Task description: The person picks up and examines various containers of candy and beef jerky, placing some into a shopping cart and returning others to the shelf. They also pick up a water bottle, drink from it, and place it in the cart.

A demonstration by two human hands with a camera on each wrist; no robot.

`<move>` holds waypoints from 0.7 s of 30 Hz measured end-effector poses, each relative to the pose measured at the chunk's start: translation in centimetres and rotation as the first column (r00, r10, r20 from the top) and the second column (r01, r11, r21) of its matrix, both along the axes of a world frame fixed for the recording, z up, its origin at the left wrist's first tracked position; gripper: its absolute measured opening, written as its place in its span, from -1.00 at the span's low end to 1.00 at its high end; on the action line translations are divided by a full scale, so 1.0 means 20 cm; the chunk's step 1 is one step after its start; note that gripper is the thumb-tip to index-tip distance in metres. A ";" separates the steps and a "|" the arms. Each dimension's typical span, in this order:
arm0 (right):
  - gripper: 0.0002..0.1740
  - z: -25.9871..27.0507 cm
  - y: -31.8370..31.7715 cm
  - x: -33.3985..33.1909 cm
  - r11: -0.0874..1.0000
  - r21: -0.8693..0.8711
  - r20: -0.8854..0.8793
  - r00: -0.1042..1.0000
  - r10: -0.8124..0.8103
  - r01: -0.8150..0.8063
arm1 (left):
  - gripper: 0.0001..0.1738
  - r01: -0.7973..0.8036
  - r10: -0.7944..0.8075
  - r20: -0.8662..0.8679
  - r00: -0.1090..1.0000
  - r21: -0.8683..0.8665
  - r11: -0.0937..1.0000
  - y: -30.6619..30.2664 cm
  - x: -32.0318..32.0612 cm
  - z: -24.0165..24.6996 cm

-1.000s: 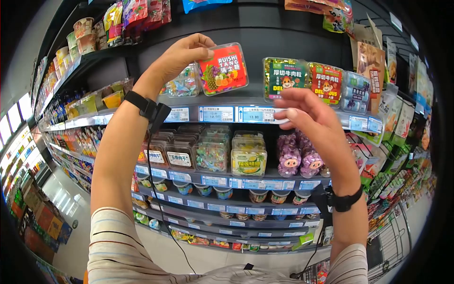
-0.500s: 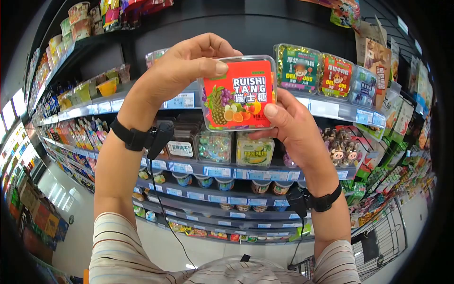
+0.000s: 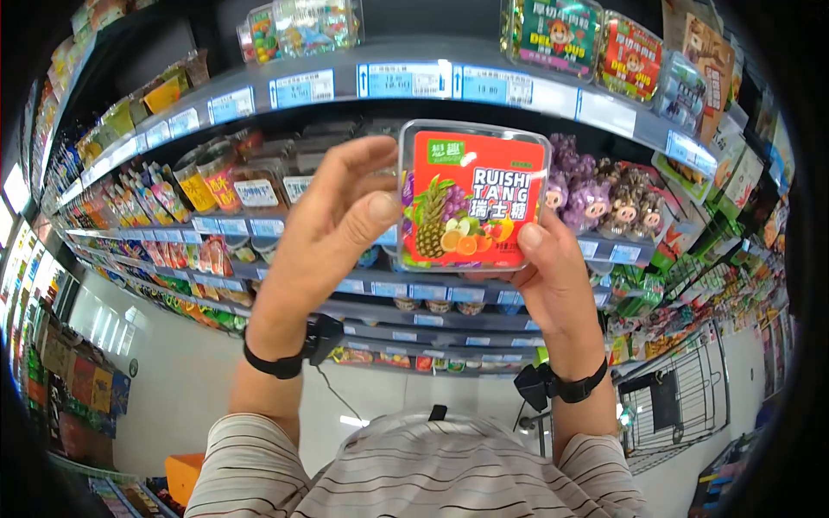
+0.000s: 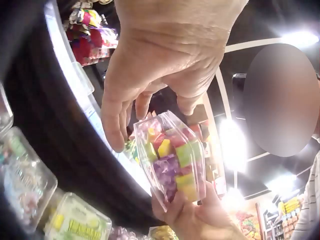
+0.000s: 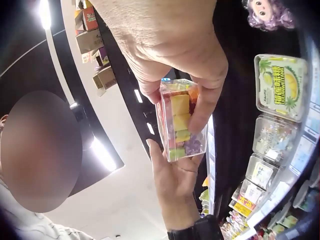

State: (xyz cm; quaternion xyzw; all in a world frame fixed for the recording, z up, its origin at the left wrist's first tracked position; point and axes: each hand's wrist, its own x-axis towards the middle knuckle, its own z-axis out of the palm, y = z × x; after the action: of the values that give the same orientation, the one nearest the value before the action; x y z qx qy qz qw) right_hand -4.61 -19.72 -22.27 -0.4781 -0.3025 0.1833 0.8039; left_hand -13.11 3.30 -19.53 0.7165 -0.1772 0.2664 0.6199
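Observation:
A clear plastic box of fruit candy (image 3: 475, 207) with a red label reading RUISHI TANG faces me in the head view. My right hand (image 3: 557, 281) grips its lower right corner, thumb on the front and fingers behind. In the right wrist view, wrapped yellow, green and purple candies (image 5: 181, 117) show through the side wall. My left hand (image 3: 332, 229) is just left of the box, its fingers loosely spread. In the left wrist view that hand (image 4: 165, 65) has a gap between thumb and fingers, with the box beyond the fingertips.
Above the box runs a shelf edge (image 3: 492, 82) with price tags, carrying beef packs (image 3: 553, 34) and other clear candy boxes (image 3: 315, 28). Purple doll-faced packs (image 3: 591, 203) sit behind my right hand. A wire shopping cart (image 3: 682, 397) stands at lower right.
The candy box came away from the upper shelf, down and toward me. My right hand took hold of its right side; my left hand let go and moved off to the left.

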 end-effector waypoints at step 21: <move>-0.15 -0.40 -0.11 -0.14 0.974 -0.211 -0.100 0.989 -0.106 0.083 | -0.24 -0.183 0.099 -0.337 0.936 -0.227 0.957 -0.28 -0.02 -0.55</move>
State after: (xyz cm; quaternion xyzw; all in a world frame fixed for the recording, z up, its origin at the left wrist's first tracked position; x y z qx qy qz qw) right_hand -7.34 -22.02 -30.29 -0.5619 -0.2137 0.2015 0.7733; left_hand -13.54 -2.38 -30.50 0.6757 0.0142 0.2105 0.7063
